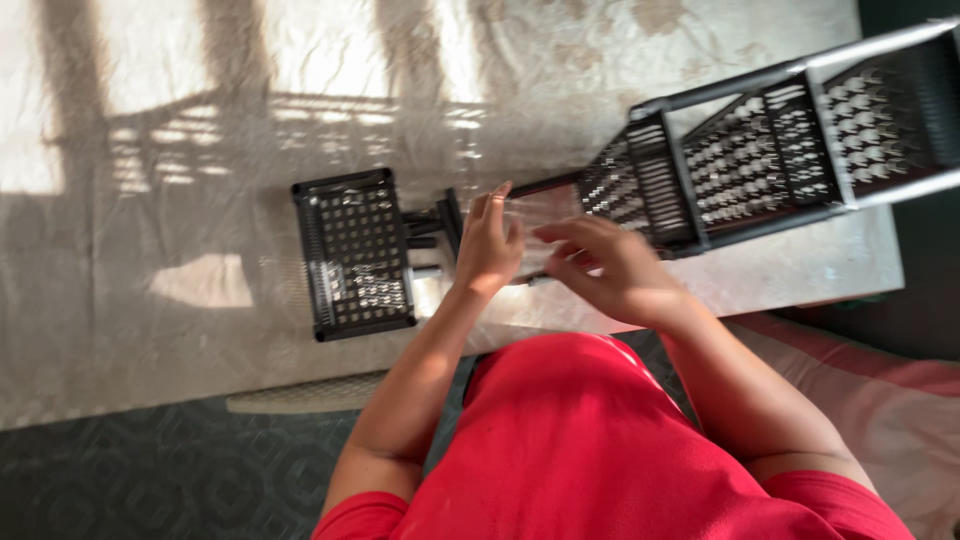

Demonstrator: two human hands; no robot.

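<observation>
Our left hand [488,245] and right hand [600,265] both pinch a clear bag [540,215], fingers curled on it, near the table's [150,330] front edge. A small basket [355,252] lies just left; a long rack [770,150] reaches toward the right corner.

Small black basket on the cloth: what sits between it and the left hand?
In the head view, a few short black bars or legs lie between the small black basket and the left hand, on the pale cloth.
</observation>
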